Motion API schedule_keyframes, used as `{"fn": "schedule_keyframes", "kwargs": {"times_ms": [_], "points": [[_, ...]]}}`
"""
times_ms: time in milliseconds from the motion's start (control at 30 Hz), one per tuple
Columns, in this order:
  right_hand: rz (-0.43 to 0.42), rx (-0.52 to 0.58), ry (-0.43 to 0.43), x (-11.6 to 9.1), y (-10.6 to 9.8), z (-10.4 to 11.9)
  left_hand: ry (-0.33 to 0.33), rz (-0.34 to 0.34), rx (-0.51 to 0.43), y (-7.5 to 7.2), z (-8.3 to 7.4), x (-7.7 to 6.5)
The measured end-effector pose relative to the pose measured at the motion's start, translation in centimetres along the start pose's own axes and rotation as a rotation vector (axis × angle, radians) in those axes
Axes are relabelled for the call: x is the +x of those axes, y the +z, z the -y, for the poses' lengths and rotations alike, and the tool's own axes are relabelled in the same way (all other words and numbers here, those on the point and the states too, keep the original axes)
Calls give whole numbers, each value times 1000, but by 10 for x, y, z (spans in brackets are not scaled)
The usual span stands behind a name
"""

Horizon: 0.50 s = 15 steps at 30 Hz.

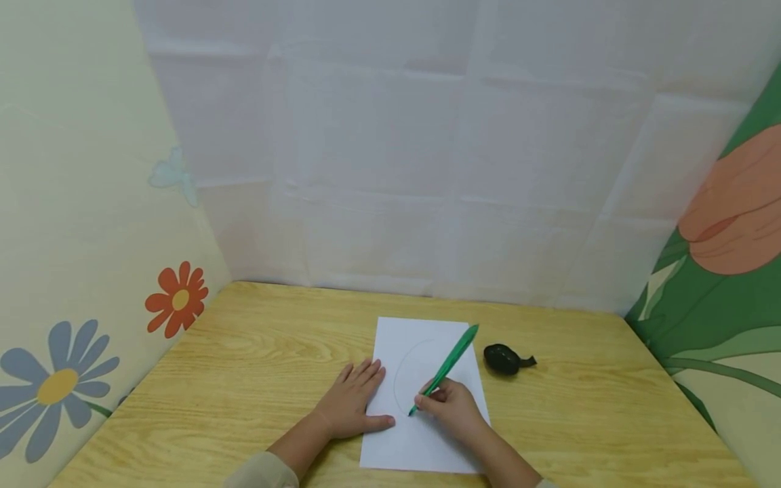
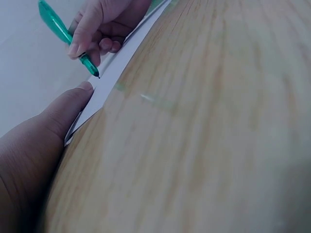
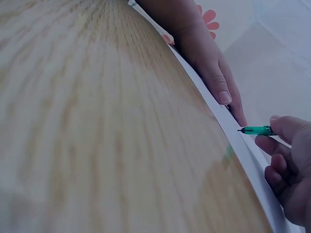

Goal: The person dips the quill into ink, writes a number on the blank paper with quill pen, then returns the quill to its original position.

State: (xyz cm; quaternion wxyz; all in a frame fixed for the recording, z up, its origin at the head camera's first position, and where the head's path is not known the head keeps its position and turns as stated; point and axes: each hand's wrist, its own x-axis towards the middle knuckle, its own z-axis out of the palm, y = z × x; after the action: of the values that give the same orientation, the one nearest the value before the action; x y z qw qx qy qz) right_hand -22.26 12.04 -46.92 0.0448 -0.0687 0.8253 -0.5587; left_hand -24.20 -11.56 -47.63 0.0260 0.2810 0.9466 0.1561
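Observation:
A white sheet of paper (image 1: 393,444) lies on the wooden table, with a thin curved line (image 1: 398,373) drawn on it like the left part of a circle. My right hand (image 1: 454,410) pinches a green pen (image 1: 454,356) between thumb and fingers, its tip at the lower end of the curve. Flat on the paper's left edge rests my left hand (image 1: 350,403), fingers spread and thumb on the sheet. In the left wrist view the pen (image 2: 56,22) leans in the right hand's fingers. The right wrist view shows the pen's dark tip (image 3: 250,130) near the left thumb.
A small glossy black object with a short tail (image 1: 503,359) lies right of the paper. The wood-grain table (image 1: 274,339) meets a white cloth backdrop (image 1: 396,169). Flower-printed hangings (image 1: 61,203) stand at both sides.

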Motion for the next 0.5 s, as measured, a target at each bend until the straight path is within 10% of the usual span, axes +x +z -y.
{"fn": "schedule_keyframes", "kwargs": {"times_ms": [500], "points": [[-4, -11, 29, -4, -7, 1, 0, -6, -5, 1, 0, 0]]}}
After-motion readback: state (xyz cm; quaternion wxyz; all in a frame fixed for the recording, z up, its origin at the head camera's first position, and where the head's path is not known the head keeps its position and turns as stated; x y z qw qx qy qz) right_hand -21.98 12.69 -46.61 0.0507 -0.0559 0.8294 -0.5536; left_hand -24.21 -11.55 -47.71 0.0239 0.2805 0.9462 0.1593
